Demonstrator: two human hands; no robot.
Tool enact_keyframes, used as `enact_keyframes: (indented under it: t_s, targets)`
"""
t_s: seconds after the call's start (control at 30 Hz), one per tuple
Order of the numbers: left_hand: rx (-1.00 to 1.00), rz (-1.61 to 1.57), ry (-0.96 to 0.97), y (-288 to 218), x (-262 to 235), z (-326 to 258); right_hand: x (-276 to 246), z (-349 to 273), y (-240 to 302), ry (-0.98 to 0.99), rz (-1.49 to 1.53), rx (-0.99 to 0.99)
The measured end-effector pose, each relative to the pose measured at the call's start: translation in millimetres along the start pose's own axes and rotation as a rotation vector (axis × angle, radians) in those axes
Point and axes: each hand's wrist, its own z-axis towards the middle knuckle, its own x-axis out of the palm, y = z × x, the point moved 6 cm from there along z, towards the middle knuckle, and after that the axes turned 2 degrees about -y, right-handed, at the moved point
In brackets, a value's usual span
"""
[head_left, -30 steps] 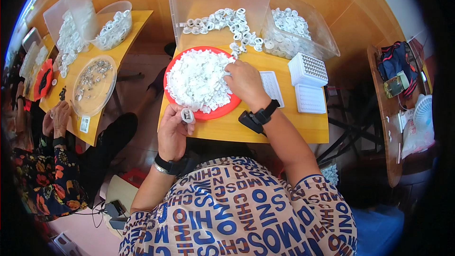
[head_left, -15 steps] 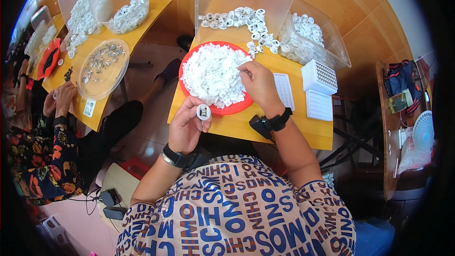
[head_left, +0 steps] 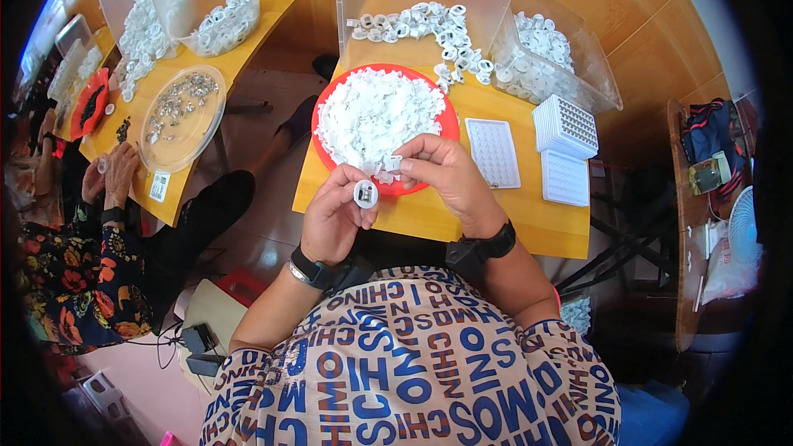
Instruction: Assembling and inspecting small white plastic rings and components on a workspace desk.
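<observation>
Head view: assembly at the bench (head_left: 429, 219)
Left hand (head_left: 334, 219): fingers pinching a small round cap (head_left: 365, 193)
Right hand (head_left: 446, 177): fingers pinching a white insert (head_left: 391, 163)
Left: heaped red tray (head_left: 330, 107)
Done: finished rings (head_left: 413, 21) behind

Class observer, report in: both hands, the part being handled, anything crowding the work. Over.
Left hand pinches a small round white part. Right hand holds a small white piece beside it. Red plate heaped with white pieces just behind; nothing blocking.

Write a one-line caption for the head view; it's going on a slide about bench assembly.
Left hand holds a small round part; right hand pinches a white piece over a red plate.
</observation>
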Motion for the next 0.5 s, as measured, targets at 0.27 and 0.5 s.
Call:
enact_keyframes:
  t_s: [0.27,0.5]
  targets:
    - [0.024,0.039,0.013,0.8,3.3,1.5,8.3,-1.8,-7.2,0.066,-0.015,0.030]
    - [-0.003,0.013,0.001,3.1,-1.6,2.6,19.6,-3.7,-7.2,0.053,-0.049,0.003]
